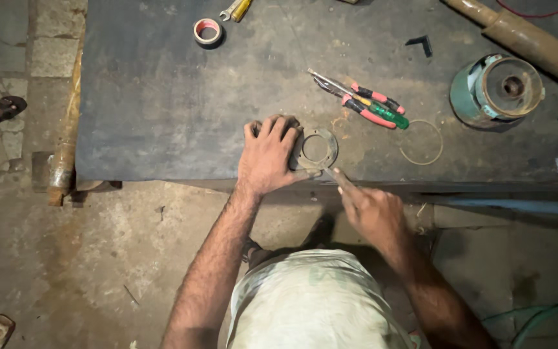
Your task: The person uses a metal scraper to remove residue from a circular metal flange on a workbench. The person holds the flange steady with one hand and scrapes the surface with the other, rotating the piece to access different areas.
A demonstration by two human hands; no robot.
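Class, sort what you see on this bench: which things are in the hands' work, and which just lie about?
In hand:
left hand
right hand
metal ring plate

Lying about:
pliers
screwdriver
tape roll
wire loop
green motor housing
pipe

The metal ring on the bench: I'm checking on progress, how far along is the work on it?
Done: the metal ring lies flat on the bench. In hand: the left hand pins its edge while the right hand puts a thin tool to its rim. Left: the pliers, wire loop and green motor lie untouched.
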